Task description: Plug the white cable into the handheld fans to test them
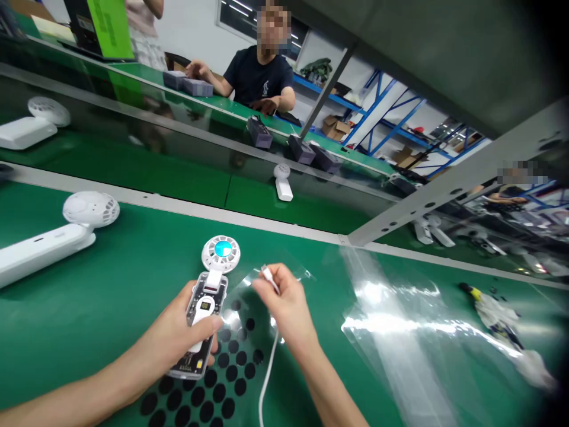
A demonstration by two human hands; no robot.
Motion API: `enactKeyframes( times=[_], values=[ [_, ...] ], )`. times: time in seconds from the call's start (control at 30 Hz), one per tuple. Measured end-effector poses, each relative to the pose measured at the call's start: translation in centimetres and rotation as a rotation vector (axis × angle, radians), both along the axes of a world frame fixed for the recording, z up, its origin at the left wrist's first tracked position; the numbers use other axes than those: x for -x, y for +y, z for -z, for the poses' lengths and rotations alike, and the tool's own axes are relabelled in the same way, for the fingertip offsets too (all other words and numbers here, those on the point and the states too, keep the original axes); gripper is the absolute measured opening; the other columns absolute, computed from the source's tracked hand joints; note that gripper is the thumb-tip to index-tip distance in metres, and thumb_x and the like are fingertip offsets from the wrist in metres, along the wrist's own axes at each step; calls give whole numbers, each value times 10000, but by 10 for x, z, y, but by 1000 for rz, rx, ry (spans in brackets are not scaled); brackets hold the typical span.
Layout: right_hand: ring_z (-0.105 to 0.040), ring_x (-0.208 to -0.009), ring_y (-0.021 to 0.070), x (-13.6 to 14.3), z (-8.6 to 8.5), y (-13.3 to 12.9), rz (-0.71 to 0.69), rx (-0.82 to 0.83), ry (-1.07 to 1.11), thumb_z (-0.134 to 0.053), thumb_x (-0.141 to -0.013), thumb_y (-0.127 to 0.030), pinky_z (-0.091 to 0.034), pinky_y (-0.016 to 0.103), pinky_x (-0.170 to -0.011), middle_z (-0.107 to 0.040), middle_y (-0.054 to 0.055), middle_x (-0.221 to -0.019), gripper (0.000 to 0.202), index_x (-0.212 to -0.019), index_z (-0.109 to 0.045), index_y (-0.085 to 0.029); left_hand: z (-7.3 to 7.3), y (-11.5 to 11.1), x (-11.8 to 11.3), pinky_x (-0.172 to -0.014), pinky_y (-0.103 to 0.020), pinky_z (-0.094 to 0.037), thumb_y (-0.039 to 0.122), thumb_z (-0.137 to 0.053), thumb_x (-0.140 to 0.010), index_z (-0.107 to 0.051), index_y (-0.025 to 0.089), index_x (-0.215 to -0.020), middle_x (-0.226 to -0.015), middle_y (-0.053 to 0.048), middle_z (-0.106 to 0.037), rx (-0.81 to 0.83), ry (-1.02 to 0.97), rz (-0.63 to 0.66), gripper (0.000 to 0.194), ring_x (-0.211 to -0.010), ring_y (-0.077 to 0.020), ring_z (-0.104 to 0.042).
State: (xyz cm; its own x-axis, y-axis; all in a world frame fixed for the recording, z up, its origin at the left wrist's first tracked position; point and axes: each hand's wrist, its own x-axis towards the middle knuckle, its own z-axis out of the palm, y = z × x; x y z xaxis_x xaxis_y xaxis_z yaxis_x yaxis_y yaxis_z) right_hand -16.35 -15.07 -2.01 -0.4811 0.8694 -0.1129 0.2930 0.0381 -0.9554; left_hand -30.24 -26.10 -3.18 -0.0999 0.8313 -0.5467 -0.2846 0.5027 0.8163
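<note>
My left hand [184, 332] is closed around a small handheld fan [195, 359] with a clear body that shows its circuit board. The round white fan head [221, 254] has a shiny blue centre and points away from me. To the right, my right hand [288, 305] pinches the white plug of a USB cable [268, 274] between thumb and fingers. The cable's white cord hangs down to the bottom edge. Plug and fan are apart. Beneath the hands lies a clear sheet with several black round stickers [219, 392].
A larger white fan [53, 243] lies at left on the green table [146, 249]. Clear plastic film [391, 332] and a cluttered bundle [502, 326] are at right. Behind a metal rail stands another white fan [283, 184]. A co-worker [262, 77] sits across, near grey boxes [195, 87].
</note>
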Motion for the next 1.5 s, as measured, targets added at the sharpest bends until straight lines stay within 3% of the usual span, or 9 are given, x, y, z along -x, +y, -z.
enactKeyframes(
  times=[0.17,0.43,0.63,0.73,0.83,0.97,1.1,1.27,1.5],
  values=[
    [-524,-620,170,-5,24,-24,-222,-376,-504,-507,-805,-105,-324,275,-576,-576,-4,-704,132,-878,-568,-196,8,-2,-2,-546,-291,-480,338,-563,-731,-360,207,-973,-567,41,-615,-40,197,20,342,-575,-198,-610],
    [-531,-664,177,2,26,-25,-208,-431,-566,-480,-789,-57,-328,267,-571,-542,19,-789,141,-787,-485,-198,1,-1,-6,-539,-271,-475,263,-525,-712,-357,205,-1023,-594,69,-578,-14,243,8,359,-558,-175,-597],
    [-489,-622,152,-9,37,-35,-227,-506,-362,-384,-859,-114,-331,256,-565,-493,3,-737,148,-764,-449,-208,4,1,-4,-549,-275,-475,257,-526,-709,-369,206,-1030,-608,72,-561,-3,239,5,361,-577,-180,-607],
    [-479,-592,136,-16,28,-39,-213,-413,-233,-407,-878,-163,-330,238,-545,-494,-23,-670,131,-771,-469,-208,8,1,-3,-548,-274,-469,243,-515,-717,-378,211,-1038,-622,70,-559,-35,268,36,351,-579,-178,-607],
    [-484,-600,121,-12,4,-39,-202,-313,-157,-459,-864,-163,-332,221,-548,-507,-38,-656,129,-749,-496,-209,8,0,-2,-563,-267,-464,197,-512,-710,-373,218,-1068,-649,70,-560,-96,274,80,384,-591,-166,-597],
    [-499,-665,125,4,-20,-41,-328,-349,-147,-458,-853,-116,-336,229,-593,-527,-23,-727,155,-742,-519,-205,7,-1,-2,-584,-248,-455,156,-520,-696,-391,217,-1044,-699,67,-556,-187,255,91,376,-607,-141,-573],
    [-506,-698,144,16,-19,-45,-354,-379,-209,-461,-833,-82,-332,250,-611,-530,-5,-752,158,-741,-519,-196,9,-1,-2,-586,-238,-445,189,-535,-716,-423,203,-977,-747,56,-541,-234,249,88,284,-621,-127,-545],
    [-501,-686,157,19,-12,-46,-349,-408,-232,-452,-822,-78,-330,265,-603,-527,9,-744,158,-743,-535,-187,15,-1,-2,-607,-229,-440,193,-557,-717,-431,203,-1023,-797,48,-553,-274,276,63,331,-688,-134,-529],
    [-498,-666,158,21,-11,-47,-340,-425,-270,-444,-817,-90,-335,269,-588,-536,10,-753,163,-726,-529,-196,13,-2,-3,-657,-242,-443,228,-574,-734,-440,197,-1039,-842,34,-576,-267,250,57,334,-761,-155,-530]
  ],
)
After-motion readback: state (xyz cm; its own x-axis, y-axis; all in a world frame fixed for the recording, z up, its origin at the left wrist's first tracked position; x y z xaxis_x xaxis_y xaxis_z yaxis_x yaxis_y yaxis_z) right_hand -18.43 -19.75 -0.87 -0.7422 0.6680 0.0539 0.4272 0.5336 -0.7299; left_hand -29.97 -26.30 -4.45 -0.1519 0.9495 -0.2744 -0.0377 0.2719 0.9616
